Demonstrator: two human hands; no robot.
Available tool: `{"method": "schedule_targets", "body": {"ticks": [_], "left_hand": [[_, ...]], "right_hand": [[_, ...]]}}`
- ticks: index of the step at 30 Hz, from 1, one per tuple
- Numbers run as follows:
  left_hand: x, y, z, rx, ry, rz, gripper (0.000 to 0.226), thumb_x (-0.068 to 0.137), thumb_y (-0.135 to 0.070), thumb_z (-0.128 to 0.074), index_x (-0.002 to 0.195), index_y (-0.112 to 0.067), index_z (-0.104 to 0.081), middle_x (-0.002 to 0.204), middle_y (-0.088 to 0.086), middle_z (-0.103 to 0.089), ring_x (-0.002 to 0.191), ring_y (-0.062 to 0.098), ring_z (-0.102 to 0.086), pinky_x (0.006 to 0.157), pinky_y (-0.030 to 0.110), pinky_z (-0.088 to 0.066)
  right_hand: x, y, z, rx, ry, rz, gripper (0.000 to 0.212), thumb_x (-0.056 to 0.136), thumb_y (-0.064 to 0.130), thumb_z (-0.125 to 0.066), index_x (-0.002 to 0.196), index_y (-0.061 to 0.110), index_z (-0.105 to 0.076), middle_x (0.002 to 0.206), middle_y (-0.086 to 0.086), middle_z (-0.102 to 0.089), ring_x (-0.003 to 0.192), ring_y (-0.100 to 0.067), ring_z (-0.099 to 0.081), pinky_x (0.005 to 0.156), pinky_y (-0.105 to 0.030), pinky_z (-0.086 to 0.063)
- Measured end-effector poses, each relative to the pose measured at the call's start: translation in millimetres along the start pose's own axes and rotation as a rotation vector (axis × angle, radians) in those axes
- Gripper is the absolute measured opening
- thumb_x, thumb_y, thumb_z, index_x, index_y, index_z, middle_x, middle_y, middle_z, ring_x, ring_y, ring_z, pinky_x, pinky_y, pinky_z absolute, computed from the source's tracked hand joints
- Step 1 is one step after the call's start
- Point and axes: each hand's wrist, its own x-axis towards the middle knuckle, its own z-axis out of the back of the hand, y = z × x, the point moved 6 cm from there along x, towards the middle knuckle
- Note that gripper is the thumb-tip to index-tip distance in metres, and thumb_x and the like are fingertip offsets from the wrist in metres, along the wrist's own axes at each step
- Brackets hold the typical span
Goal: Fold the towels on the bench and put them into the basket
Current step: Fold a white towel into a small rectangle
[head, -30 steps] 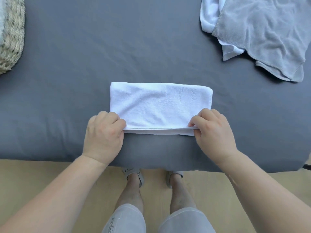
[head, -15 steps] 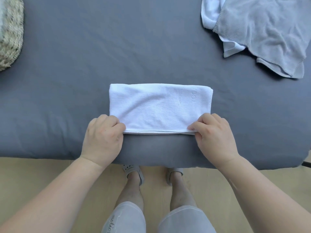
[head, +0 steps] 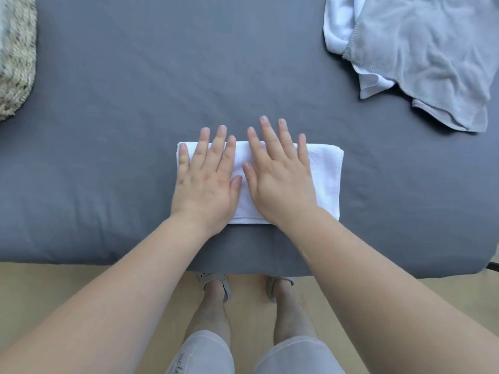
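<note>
The bench (head: 135, 103), covered in dark grey cloth, filled most of the view, its near edge just in front of the person's feet. At its far right corner lay a rumpled grey towel (head: 432, 58), spread loosely over a second white towel (head: 337, 25) that showed at its left and near edges; neither had been folded. At the far left edge sat the woven basket (head: 16, 58), well apart from everything else. Only a blurred slice of its rim was in frame, so what it held, if anything, could not be told.

Near the middle of the bench, close to the near edge, lay the folded white towel (head: 326, 179), a tidy rectangle with its long side running left to right and its layers squared up. Both hands lay flat on top of it, palms down, fingers straight and spread. The left hand (head: 205, 179) covered the towel's left part and the right hand (head: 280, 179) its middle, the thumbs nearly touching, gripping nothing.

As a judgement, this towel was in its last smoothing — perhaps one more fold across would suit the basket — and it had yet to be carried over to the left. The two towels at the far right remained entirely to do, so the task looked well short of halfway.
</note>
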Motion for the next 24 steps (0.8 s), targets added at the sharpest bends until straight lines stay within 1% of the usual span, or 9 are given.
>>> {"method": "schedule_targets", "body": {"ticks": [2,4,9,12,14,16,18,21,24], "left_hand": [[0,5,-21,0.060,0.069,0.003,0.072,0.101,-0.054,-0.014,0.158,-0.016,0.009,0.167,0.005,0.013,0.153,0.029,0.014,0.122,0.056,0.001],[-2,12,-29,0.088,0.061,0.003,0.079,0.097,-0.063,-0.010,0.156,-0.018,0.017,0.165,0.008,0.022,0.151,0.030,0.019,0.122,0.056,0.004],[-1,33,-31,0.098,0.122,0.077,0.108,0.081,-0.085,-0.012,0.154,-0.013,0.023,0.161,0.013,0.030,0.150,0.030,0.025,0.122,0.056,0.005],[0,41,-31,0.100,0.167,0.090,0.115,0.074,-0.090,-0.010,0.150,-0.013,0.031,0.158,0.013,0.036,0.148,0.029,0.031,0.122,0.056,0.006],[1,41,-31,0.100,0.175,0.088,0.117,0.073,-0.092,-0.009,0.149,-0.013,0.032,0.158,0.014,0.036,0.147,0.029,0.031,0.121,0.057,0.006],[2,40,-29,0.118,0.178,0.088,0.116,0.074,-0.091,-0.006,0.150,-0.011,0.030,0.159,0.015,0.034,0.148,0.030,0.030,0.120,0.060,0.006],[-1,38,-22,0.138,0.158,0.083,0.110,0.079,-0.087,-0.003,0.152,-0.010,0.027,0.160,0.015,0.032,0.149,0.031,0.028,0.119,0.062,0.007],[-3,18,-3,0.048,0.022,0.011,0.089,0.093,-0.069,-0.010,0.157,-0.012,0.014,0.163,0.011,0.023,0.151,0.030,0.020,0.118,0.062,0.011],[0,-11,-2,-0.047,-0.049,-0.120,0.072,0.099,-0.050,-0.015,0.158,-0.014,0.006,0.165,0.002,0.016,0.153,0.026,0.012,0.120,0.059,0.010]], "right_hand": [[1,-10,-21,-0.067,0.096,-0.034,0.067,0.103,0.056,-0.020,0.161,0.026,-0.005,0.169,0.000,0.008,0.155,-0.027,0.012,0.124,-0.054,0.005],[-4,-25,-33,-0.084,0.132,-0.053,0.074,0.099,0.067,-0.016,0.160,0.031,0.006,0.167,0.002,0.019,0.153,-0.024,0.022,0.123,-0.053,0.011],[-9,-52,-30,-0.126,0.127,-0.056,0.090,0.092,0.078,-0.018,0.160,0.026,0.007,0.167,-0.004,0.019,0.153,-0.025,0.022,0.123,-0.053,0.008],[-13,-77,-28,-0.163,0.136,-0.089,0.095,0.090,0.081,-0.017,0.160,0.022,0.009,0.168,-0.005,0.017,0.153,-0.024,0.021,0.124,-0.054,0.005],[-13,-93,-26,-0.167,0.155,-0.098,0.097,0.090,0.080,-0.016,0.160,0.019,0.011,0.168,-0.004,0.017,0.153,-0.023,0.021,0.124,-0.056,0.003],[-13,-99,-22,-0.186,0.171,-0.088,0.096,0.091,0.079,-0.014,0.160,0.016,0.008,0.168,-0.004,0.016,0.153,-0.022,0.021,0.123,-0.057,0.002],[-14,-96,-14,-0.213,0.160,-0.096,0.095,0.093,0.077,-0.010,0.160,0.012,0.005,0.168,-0.006,0.015,0.153,-0.024,0.020,0.122,-0.059,0.006],[-16,-61,1,-0.187,0.048,-0.062,0.084,0.098,0.067,-0.015,0.161,0.013,0.001,0.168,-0.007,0.011,0.155,-0.028,0.013,0.121,-0.058,0.012],[-16,-17,-9,-0.090,0.024,0.080,0.068,0.103,0.050,-0.022,0.162,0.020,-0.008,0.169,-0.002,0.003,0.156,-0.028,0.006,0.123,-0.055,0.006]]}}
